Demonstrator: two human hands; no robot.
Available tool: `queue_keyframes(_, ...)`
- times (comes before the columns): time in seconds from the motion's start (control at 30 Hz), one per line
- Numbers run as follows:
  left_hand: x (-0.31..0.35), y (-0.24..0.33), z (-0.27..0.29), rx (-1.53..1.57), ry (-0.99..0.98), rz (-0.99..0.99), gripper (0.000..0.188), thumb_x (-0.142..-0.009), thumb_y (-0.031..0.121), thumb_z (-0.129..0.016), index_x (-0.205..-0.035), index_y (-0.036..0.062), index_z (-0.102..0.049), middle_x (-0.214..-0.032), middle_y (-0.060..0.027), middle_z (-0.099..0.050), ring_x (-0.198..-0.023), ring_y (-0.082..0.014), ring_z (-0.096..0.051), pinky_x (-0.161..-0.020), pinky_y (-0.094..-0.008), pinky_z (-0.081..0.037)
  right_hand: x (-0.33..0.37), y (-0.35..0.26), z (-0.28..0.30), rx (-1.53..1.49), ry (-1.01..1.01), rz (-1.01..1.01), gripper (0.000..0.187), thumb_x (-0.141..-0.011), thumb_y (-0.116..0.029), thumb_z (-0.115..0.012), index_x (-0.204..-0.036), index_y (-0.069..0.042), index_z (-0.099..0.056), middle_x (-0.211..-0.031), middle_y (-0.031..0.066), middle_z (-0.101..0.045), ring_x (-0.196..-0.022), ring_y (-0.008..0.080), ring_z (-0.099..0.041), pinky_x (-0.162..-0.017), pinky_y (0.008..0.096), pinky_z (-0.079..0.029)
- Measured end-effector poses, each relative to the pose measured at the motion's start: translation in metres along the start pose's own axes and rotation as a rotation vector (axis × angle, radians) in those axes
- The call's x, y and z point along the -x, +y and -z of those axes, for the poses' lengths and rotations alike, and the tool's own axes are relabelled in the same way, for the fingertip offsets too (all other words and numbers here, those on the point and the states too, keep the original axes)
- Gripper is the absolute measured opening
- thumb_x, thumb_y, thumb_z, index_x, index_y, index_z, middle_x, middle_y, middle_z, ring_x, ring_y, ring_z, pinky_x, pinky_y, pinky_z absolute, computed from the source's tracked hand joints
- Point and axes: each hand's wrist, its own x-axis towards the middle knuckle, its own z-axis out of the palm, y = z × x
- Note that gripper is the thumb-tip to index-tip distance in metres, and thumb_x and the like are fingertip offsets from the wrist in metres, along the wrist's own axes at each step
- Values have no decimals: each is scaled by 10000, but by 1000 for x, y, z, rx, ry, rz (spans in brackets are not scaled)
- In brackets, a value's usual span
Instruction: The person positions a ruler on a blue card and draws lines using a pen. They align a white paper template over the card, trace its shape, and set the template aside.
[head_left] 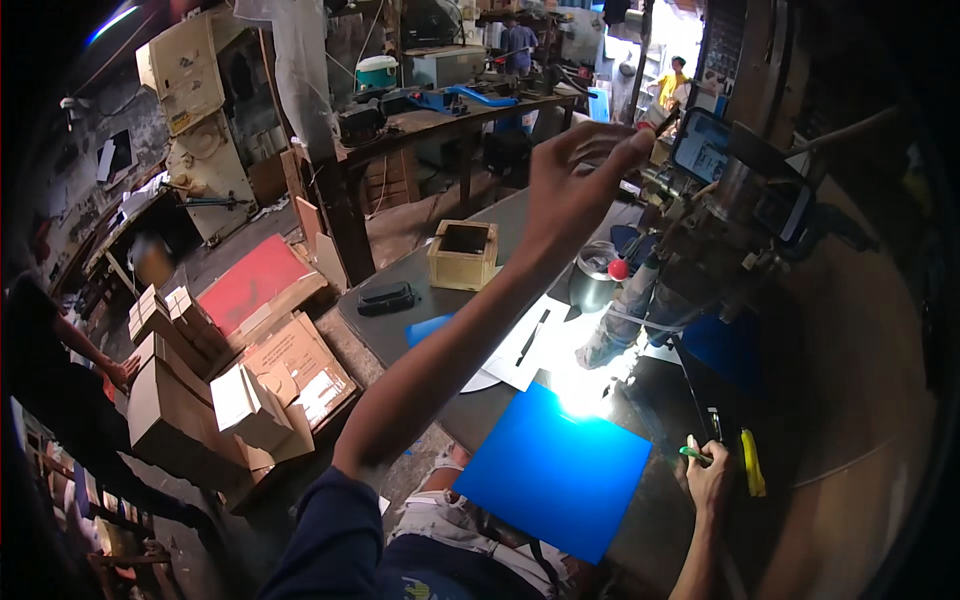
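"Where's the left hand (590, 160)?"

"Up at the machine (737, 188), fingertips at a small red knob (645, 127); I can't tell whether they're closed round it."

"And the right hand (708, 480)?"

"Lower down, thumb and fingers pinched on a slim green object (692, 454) (one end pokes out leftward). A yellow tool (752, 463) lies just right of that grip, and a flat blue sheet (555, 470) lies to its left."

Smooth, plastic-like blue sheet (550, 480), near edge of the matt dark desk (515, 225); bare wooden box (458, 271), far edge; glossy red ball (618, 270).
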Motion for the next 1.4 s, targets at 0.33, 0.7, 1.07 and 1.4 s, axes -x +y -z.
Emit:
queue_keyframes(0.33,-68,-62,-47,60,11,72,616,-772,409,-868,-1089,-100,-727,-1033,-214,-759,-928,-232,-739,-878,-329,-561,5,-14,16,11,-23,-27,366,-866,-242,-801,-676,-3,-599,-684,156,-641,-617,318,-626,-584,415,-450)
queue_keyframes(0.7,-65,-73,-56,155,59,9,555,-751,355,-908,-1047,-82,-735,-972,-185,-761,-910,-200,-734,-847,-306,-565,2,-5,10,-45,-13,24,370,-868,-217,-800,-673,9,-582,-678,166,-630,-606,330,-619,-569,415,-441)
queue_keyframes(1.07,-64,-77,-60,229,50,71,526,-822,408,-842,-1013,-74,-754,-939,-141,-766,-840,-154,-701,-783,-284,-528,1,6,10,-24,-9,33,363,-866,-199,-799,-679,18,-576,-691,172,-630,-619,336,-629,-566,414,-436)
queue_keyframes(1.4,-37,-139,-18,-124,186,-40,330,-914,363,-735,-898,38,-788,-804,-83,-748,-749,-138,-678,-725,-323,-535,4,19,-13,-62,41,100,463,-932,-261,-752,-650,-18,-478,-594,132,-480,-525,229,-438,-517,400,-346)
